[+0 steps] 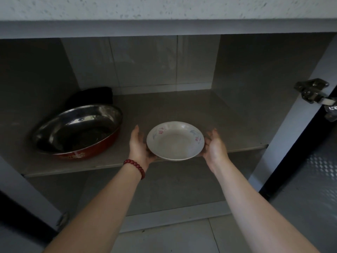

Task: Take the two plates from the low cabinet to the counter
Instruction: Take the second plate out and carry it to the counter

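At the front edge of the cabinet shelf (182, 106) sits the plate (175, 141), white with faint pink and blue flowers on its rim. Its near edge hangs out past the shelf lip, and only one plate shows. Whether a second lies stacked under it cannot be told. The left hand (138, 145) holds the plate's left rim, thumb pointing up beside it and fingers tucked beneath; the right hand (215, 147), blurred, cups the opposite rim the same way, so both grip the plate between them. Both forearms reach in straight from below, palms turned inward toward the plate, and a red bead bracelet (135, 167) circles the left wrist. Left of the plate and apart from it rests a steel basin (78, 128) with a red outer wall, and a dark object (91, 94) lies behind that. Well to the plate's right a metal hinge (313, 92) juts from the cabinet frame. Above the plate runs the speckled counter (164, 8) edge — the likely hazard. Lifted too steeply, the plate could knock that overhang or the frame beneath it, and a glazed rim held only at two sides may slip and fall to the tiled floor (164, 238).
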Demonstrator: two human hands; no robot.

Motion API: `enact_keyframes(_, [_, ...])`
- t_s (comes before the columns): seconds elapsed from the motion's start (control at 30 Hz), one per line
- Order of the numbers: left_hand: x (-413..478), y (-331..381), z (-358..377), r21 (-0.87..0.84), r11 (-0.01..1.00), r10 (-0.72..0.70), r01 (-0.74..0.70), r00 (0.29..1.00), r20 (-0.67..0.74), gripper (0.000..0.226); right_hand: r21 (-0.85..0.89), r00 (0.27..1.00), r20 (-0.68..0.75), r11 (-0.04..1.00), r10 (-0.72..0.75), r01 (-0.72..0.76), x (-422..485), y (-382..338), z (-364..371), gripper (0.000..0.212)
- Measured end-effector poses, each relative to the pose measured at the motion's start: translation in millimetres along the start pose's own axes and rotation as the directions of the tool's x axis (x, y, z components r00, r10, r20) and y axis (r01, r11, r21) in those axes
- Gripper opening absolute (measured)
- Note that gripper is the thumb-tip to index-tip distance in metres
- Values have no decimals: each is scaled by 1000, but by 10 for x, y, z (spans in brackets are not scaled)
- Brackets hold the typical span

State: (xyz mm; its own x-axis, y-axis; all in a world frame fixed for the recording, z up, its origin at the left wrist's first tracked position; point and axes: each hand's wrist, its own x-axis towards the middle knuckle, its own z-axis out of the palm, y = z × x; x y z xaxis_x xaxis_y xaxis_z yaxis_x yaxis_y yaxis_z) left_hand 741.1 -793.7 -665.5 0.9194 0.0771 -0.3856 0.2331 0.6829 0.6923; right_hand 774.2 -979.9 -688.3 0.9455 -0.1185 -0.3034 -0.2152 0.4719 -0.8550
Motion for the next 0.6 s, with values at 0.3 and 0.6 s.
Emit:
enact_keyframes(0.3, [71,71,-34,90,995,-30,31,999,-15,76,-48,1000,10,999,18,-18,103,-41,-23,54])
enact_keyframes(0.6, [-149,122,33,103,990,-91,95,995,-42,80,-118,998,-46,992,32,-37,-43,-128,-80,54])
